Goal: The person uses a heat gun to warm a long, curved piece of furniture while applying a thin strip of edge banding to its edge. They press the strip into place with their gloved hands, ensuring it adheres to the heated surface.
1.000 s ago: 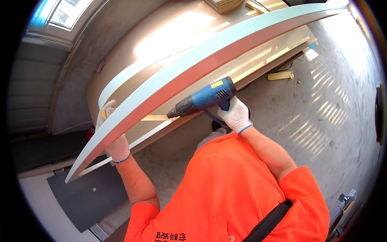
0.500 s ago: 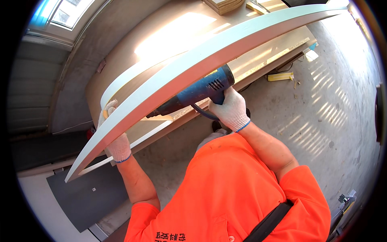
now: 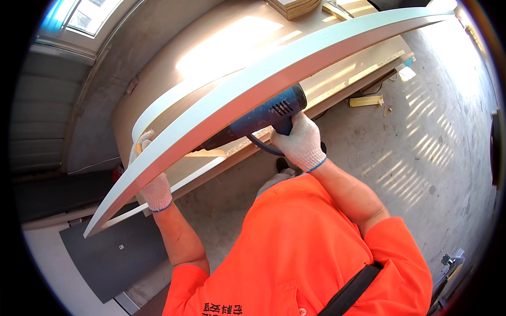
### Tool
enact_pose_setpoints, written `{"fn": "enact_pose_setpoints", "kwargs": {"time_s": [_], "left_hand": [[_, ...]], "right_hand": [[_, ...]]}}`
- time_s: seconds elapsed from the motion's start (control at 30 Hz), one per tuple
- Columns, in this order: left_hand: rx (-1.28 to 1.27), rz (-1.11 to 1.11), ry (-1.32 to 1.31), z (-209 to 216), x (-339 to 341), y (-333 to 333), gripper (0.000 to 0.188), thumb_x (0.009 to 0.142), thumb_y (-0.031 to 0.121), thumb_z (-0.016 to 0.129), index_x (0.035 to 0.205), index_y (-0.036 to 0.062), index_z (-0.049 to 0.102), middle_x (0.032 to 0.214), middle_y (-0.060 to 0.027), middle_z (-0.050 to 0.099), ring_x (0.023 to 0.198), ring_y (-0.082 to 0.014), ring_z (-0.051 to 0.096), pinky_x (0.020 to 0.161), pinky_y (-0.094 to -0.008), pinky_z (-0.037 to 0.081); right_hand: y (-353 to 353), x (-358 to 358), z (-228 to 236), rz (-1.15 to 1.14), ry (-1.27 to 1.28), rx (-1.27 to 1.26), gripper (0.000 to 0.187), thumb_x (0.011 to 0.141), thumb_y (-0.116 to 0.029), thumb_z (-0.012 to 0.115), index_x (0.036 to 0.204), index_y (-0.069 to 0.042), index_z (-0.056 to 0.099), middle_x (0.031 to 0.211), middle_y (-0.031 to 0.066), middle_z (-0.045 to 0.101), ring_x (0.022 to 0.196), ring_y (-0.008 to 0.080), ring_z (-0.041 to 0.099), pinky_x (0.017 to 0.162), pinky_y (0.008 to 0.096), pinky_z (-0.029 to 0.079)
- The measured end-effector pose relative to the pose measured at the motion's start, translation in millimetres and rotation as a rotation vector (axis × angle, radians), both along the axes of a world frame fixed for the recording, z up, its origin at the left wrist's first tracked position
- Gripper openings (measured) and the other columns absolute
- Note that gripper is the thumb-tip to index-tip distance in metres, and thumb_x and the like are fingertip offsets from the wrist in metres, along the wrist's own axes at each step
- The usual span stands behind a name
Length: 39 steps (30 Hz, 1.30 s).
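Note:
A long curved white panel (image 3: 226,100) runs slantwise across the view, from low on the left to the upper right. My right hand (image 3: 300,142), in a knitted white glove, is closed round the handle of a blue heat gun (image 3: 269,111). The gun's dark nozzle points left, its tip partly hidden by the panel. My gloved left hand (image 3: 156,193) reaches up behind the panel's left part, which hides its middle. Its fingertips show over the upper edge, curled at the bend of a thin white strip (image 3: 158,109) with a yellowish inner side.
Beyond the panel lies a large brown worktable (image 3: 158,79), with stacked boards (image 3: 293,7) at its far edge. A yellow piece (image 3: 366,100) and scraps lie on the concrete floor (image 3: 400,174) at right. A dark grey sheet (image 3: 113,258) is at lower left.
The heat gun and my right hand have shifted very slightly, and the nozzle tip is a little more hidden behind the panel. My left hand stays in place.

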State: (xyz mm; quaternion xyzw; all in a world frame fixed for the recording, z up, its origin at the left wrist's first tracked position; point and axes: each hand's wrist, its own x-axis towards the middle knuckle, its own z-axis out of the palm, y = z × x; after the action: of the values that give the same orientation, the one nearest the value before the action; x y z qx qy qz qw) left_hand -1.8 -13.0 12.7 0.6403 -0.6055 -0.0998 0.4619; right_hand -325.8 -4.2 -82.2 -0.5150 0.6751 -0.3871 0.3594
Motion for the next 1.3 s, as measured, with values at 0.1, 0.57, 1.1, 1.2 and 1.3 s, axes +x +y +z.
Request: {"fn": "enact_pose_setpoints", "kwargs": {"time_s": [0.1,0.57,1.1,1.2,1.3], "left_hand": [[-0.008,0.021,-0.03,-5,2,-1,0.028,0.111,0.018,0.063,0.121,-0.0048,0.076,0.113,-0.0134,0.078,0.105,-0.0205,0.074,0.096,-0.0353,0.058],[0.011,0.149,-0.277,-6,19,-4,0.028,0.112,0.019,0.062,0.121,-0.0039,0.076,0.113,-0.0139,0.079,0.107,-0.0218,0.075,0.097,-0.0363,0.059],[0.048,0.172,-0.259,-2,23,-3,0.03,0.111,0.021,0.064,0.121,-0.005,0.075,0.11,-0.0126,0.078,0.102,-0.0185,0.073,0.092,-0.032,0.058],[0.015,0.14,-0.286,-1,24,-2,0.03,0.111,0.021,0.064,0.121,-0.0053,0.075,0.109,-0.0124,0.078,0.101,-0.0183,0.073,0.092,-0.0322,0.058],[-0.054,0.078,-0.278,3,19,-2,0.031,0.111,0.022,0.064,0.121,-0.0053,0.075,0.108,-0.0123,0.078,0.101,-0.0184,0.073,0.092,-0.0325,0.058]], "right_hand": [[-2,0,-5,0.007,0.016,0.03,0.044,0.078,-0.024,0.076,0.116,-0.003,0.069,0.098,0.0231,0.076,0.1,0.0446,0.074,0.088,0.0495,0.06],[0,-11,-68,0.027,0.195,0.009,0.042,0.077,-0.024,0.077,0.114,-0.008,0.069,0.099,0.0211,0.076,0.096,0.0439,0.074,0.085,0.0499,0.06],[-9,-14,-93,0.133,0.336,0.17,0.041,0.08,-0.028,0.075,0.114,-0.005,0.068,0.108,0.0254,0.075,0.101,0.0463,0.074,0.09,0.0537,0.059],[-9,-14,-90,0.125,0.311,0.154,0.042,0.08,-0.028,0.076,0.113,-0.005,0.068,0.108,0.0254,0.074,0.1,0.0466,0.074,0.09,0.0539,0.059],[-10,-13,-85,0.108,0.27,0.131,0.041,0.079,-0.028,0.076,0.112,-0.005,0.068,0.106,0.0249,0.075,0.099,0.0464,0.073,0.088,0.0544,0.058]]}}
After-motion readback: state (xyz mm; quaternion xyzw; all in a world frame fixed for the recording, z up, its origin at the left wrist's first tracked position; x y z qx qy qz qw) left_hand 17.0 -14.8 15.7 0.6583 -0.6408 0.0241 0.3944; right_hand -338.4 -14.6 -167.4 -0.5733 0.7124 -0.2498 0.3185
